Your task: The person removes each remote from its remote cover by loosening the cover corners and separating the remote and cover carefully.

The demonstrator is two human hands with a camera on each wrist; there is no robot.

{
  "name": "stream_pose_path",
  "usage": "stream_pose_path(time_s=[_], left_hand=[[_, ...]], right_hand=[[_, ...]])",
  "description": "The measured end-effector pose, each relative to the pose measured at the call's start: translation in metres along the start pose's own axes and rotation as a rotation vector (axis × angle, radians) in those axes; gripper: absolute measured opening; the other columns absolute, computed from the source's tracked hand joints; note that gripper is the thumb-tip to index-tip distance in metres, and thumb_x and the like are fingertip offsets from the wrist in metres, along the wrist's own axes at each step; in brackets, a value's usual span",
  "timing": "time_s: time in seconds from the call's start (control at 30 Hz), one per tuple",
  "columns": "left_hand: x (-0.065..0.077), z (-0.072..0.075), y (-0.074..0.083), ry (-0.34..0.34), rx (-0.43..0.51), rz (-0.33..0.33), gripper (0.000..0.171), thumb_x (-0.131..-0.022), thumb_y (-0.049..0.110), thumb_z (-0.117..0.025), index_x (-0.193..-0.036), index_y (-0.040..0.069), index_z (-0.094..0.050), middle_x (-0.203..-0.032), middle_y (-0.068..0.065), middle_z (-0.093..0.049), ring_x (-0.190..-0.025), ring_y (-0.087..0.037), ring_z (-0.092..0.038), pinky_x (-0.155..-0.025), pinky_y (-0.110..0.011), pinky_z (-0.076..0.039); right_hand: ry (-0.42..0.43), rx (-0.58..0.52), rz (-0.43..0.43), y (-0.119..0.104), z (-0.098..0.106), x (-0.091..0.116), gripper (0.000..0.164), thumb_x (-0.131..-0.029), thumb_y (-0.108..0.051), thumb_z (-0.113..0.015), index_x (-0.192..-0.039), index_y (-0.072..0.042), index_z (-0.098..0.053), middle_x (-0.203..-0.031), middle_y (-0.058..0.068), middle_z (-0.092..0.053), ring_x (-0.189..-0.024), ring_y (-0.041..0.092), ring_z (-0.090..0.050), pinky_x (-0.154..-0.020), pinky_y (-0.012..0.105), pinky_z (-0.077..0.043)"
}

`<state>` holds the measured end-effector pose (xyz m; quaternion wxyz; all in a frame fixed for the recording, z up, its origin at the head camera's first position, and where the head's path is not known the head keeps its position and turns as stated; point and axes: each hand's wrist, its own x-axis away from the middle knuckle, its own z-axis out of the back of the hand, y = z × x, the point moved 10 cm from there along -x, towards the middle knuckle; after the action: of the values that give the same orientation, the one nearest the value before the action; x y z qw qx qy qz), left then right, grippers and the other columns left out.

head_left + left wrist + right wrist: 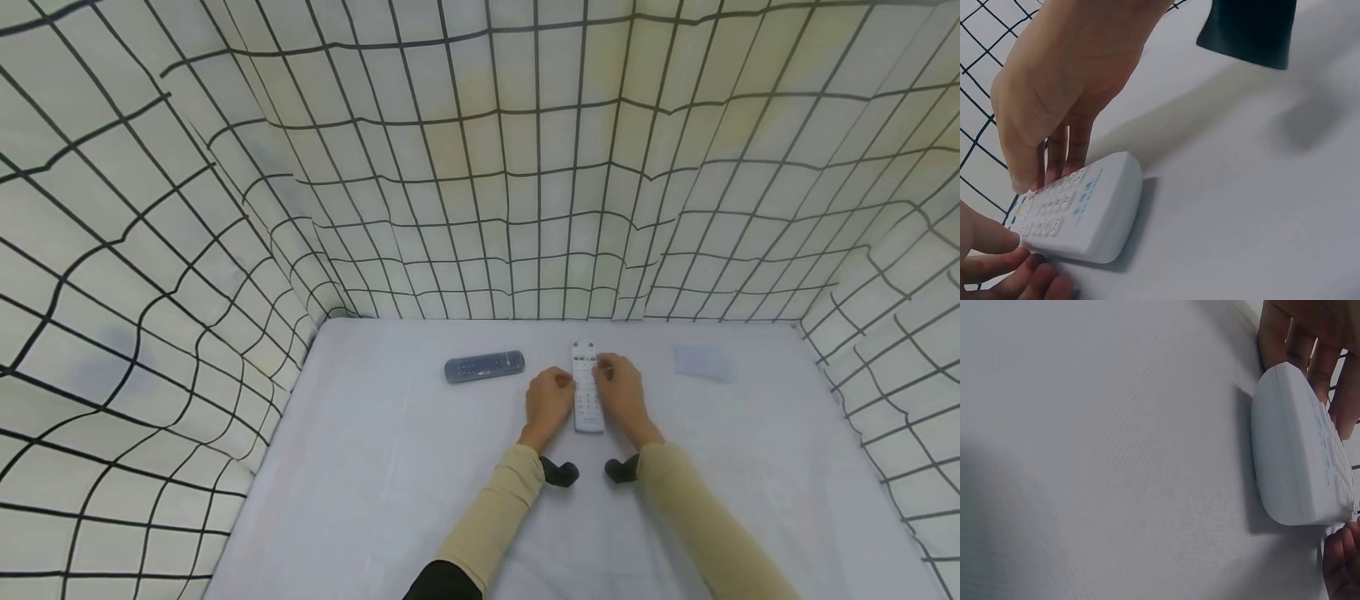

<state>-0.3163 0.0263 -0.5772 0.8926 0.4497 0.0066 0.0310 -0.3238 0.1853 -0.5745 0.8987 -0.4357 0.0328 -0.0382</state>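
Observation:
A white remote control (587, 400) lies lengthwise on the white table, button side up, its coloured buttons at the far end. My left hand (549, 404) holds its left edge, with thumb and fingertips at the side. On the opposite edge, my right hand (622, 396) grips higher up. In the left wrist view the right thumb lies at the button face and the other fingers reach down the side; the left fingers (1029, 275) are curled low beside the edge. The right wrist view shows the remote's rounded near end (1282, 450) between both hands.
A dark remote control (484, 367) lies left of my hands. A pale flat sheet or packet (703, 363) is on the right. Black netting over white walls (480, 175) encloses the white table (360, 467) at the back and sides. Black wrist mounts (558, 473) stick inward from both sleeves.

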Motion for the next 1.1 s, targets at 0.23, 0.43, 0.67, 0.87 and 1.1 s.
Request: stream_pose_path(time_s=[0.23,0.43,0.67,0.87,1.1], left_hand=[[-0.001,0.008,0.003,-0.054,-0.034,-0.028,0.021,-0.096,0.022,-0.061,-0.108,0.009,-0.073,-0.101,-0.007,-0.074,-0.094,-0.021,-0.070,-0.083,-0.036,-0.055],[-0.003,0.014,0.006,-0.061,-0.109,-0.107,0.021,-0.097,0.023,-0.060,-0.111,0.011,-0.071,-0.103,-0.006,-0.074,-0.094,-0.021,-0.070,-0.081,-0.035,-0.055],[-0.005,0.027,0.005,-0.058,-0.164,-0.200,0.025,-0.099,0.025,-0.058,-0.119,0.013,-0.068,-0.105,-0.003,-0.071,-0.090,-0.017,-0.066,-0.077,-0.032,-0.053],[-0.008,0.045,0.002,-0.021,-0.219,-0.253,0.026,-0.100,0.026,-0.058,-0.121,0.013,-0.066,-0.107,-0.003,-0.070,-0.096,-0.019,-0.066,-0.079,-0.035,-0.054],[-0.013,0.061,-0.006,-0.029,-0.356,-0.257,0.031,-0.101,0.029,-0.057,-0.127,0.012,-0.062,-0.119,-0.005,-0.066,-0.113,-0.022,-0.059,-0.096,-0.039,-0.050]], right_hand=[[0.033,-0.026,0.040,-0.008,0.003,-0.002,0.034,-0.102,-0.018,-0.055,-0.132,-0.004,-0.057,-0.125,0.018,-0.061,-0.111,0.032,-0.059,-0.096,0.048,-0.049],[0.038,-0.046,0.089,-0.017,-0.001,-0.003,0.034,-0.101,-0.018,-0.058,-0.131,-0.004,-0.058,-0.122,0.016,-0.062,-0.110,0.031,-0.060,-0.095,0.047,-0.049],[0.021,-0.068,0.116,-0.028,-0.009,-0.006,0.036,-0.099,-0.015,-0.059,-0.134,-0.005,-0.057,-0.125,0.016,-0.062,-0.113,0.030,-0.059,-0.098,0.047,-0.049],[-0.027,-0.059,0.146,-0.044,-0.020,-0.009,0.037,-0.099,-0.016,-0.061,-0.134,-0.006,-0.057,-0.129,0.014,-0.061,-0.116,0.029,-0.059,-0.098,0.046,-0.049],[-0.137,-0.057,0.140,-0.052,-0.039,-0.014,0.043,-0.099,-0.022,-0.062,-0.140,-0.011,-0.052,-0.136,0.011,-0.058,-0.123,0.029,-0.055,-0.100,0.046,-0.049]])
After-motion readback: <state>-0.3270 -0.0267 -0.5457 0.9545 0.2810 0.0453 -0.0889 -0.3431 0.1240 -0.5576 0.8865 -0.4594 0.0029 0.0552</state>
